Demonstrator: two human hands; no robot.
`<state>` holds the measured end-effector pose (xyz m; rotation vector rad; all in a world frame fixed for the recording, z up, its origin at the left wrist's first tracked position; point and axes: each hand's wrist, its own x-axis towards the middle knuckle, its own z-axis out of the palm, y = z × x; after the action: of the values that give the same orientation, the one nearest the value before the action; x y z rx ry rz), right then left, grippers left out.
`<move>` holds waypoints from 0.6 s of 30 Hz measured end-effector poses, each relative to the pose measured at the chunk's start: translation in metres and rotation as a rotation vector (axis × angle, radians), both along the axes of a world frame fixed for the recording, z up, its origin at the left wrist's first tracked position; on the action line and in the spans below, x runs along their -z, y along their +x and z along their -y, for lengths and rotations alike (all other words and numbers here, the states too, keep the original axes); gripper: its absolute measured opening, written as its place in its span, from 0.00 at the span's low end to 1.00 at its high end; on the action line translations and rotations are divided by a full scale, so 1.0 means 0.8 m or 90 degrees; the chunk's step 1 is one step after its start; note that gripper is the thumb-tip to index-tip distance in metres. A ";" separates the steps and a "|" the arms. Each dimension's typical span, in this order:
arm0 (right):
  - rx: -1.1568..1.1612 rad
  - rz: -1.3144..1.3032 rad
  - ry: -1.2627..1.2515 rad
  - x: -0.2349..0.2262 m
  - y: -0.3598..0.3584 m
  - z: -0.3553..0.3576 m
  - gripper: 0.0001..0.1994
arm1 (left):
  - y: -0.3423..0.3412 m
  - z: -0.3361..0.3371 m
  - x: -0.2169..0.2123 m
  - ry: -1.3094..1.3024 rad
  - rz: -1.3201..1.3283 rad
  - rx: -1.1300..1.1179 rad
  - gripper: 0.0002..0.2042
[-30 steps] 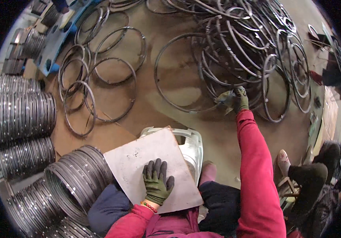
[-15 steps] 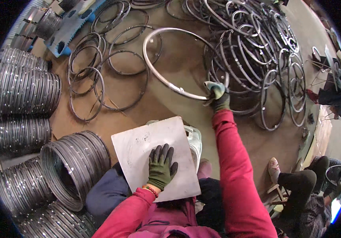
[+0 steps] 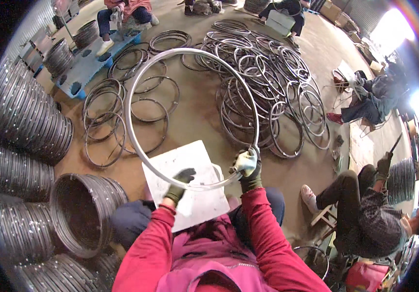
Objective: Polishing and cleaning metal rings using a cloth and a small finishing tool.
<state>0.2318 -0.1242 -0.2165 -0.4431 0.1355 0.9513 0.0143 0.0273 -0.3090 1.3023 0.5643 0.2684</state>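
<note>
A large silvery wheel rim (image 3: 131,114) is tilted up in front of me, its near edge over a pale square board (image 3: 197,207) that lies on my lap. My left hand (image 3: 182,183), in a dark green glove, is at the rim's near left part, its fingers together around it. Part of that grip is hidden by the rim. My right hand (image 3: 251,170), gloved too, grips the rim's near right side with a pale cloth (image 3: 245,161) between the glove and the metal.
Many loose rims (image 3: 268,82) lie heaped on the floor ahead, others (image 3: 104,121) at left. Stacked rims (image 3: 85,214) stand close on my left, near a blue pallet (image 3: 90,65). To the right a person (image 3: 360,209) sits on a low wooden stool (image 3: 324,219); more people sit farther off.
The rim has come nearer and swung up over the board. My right hand has drawn back toward me with it. My left hand has gone from flat on the board to the rim.
</note>
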 end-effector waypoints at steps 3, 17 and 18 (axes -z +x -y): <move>-0.015 -0.064 0.067 -0.012 -0.033 0.064 0.23 | -0.072 -0.050 -0.086 -0.479 0.427 -0.103 0.23; -0.049 0.079 -0.103 0.041 -0.085 0.161 0.06 | -0.214 0.036 -0.235 -0.215 0.195 -0.410 0.27; -0.183 0.032 0.010 0.046 -0.085 0.167 0.12 | -0.217 0.037 -0.238 -0.250 0.197 -0.400 0.28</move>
<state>0.1638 -0.2575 -0.2529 -0.4795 0.0184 1.2217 -0.1592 -0.0024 -0.1185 0.6592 0.7070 0.8191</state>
